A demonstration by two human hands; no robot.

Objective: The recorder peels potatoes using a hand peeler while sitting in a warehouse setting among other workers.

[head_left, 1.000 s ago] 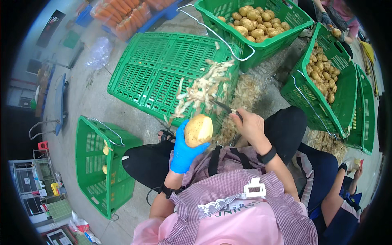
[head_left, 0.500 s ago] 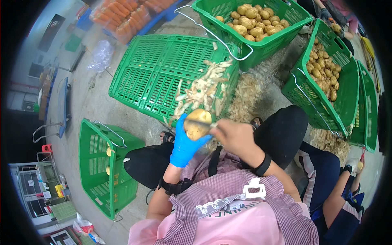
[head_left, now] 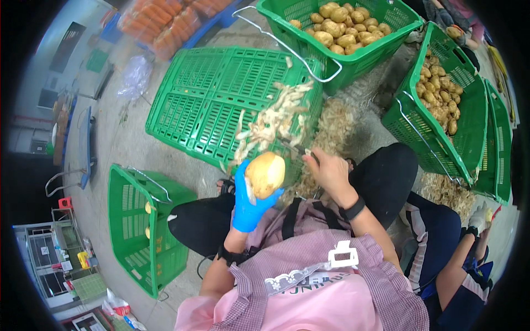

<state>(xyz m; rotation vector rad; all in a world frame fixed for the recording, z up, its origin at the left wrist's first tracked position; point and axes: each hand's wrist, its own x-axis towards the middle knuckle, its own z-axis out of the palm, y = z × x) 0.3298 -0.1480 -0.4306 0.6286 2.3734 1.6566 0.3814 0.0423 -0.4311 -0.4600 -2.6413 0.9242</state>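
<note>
My left hand (head_left: pixel 253 203), in a blue glove, is closed round a large potato (head_left: pixel 267 172). Much of that potato is bare and pale yellow, with browner skin low on it. Just right of it and apart from it, my bare right hand (head_left: pixel 329 172) grips a slim peeler (head_left: pixel 297 147), its tip pointing up and left. Beyond both hands lies an upturned green crate (head_left: pixel 193 99), with pale strips of peel (head_left: pixel 276 122) heaped on its right part.
Unpeeled potatoes fill green baskets at the back (head_left: pixel 337 74) and right (head_left: pixel 436 148). A green basket (head_left: pixel 132 237) at left holds a few pale potatoes. Peelings (head_left: pixel 334 124) litter the floor. Bagged carrots (head_left: pixel 160 25) stand far left. A co-worker's gloved hand (head_left: pixel 479 218) is at right.
The peeler has come off the potato and moved right with my right hand, now over the peel heap's edge. My left hand has tilted the potato, showing more bare flesh.
</note>
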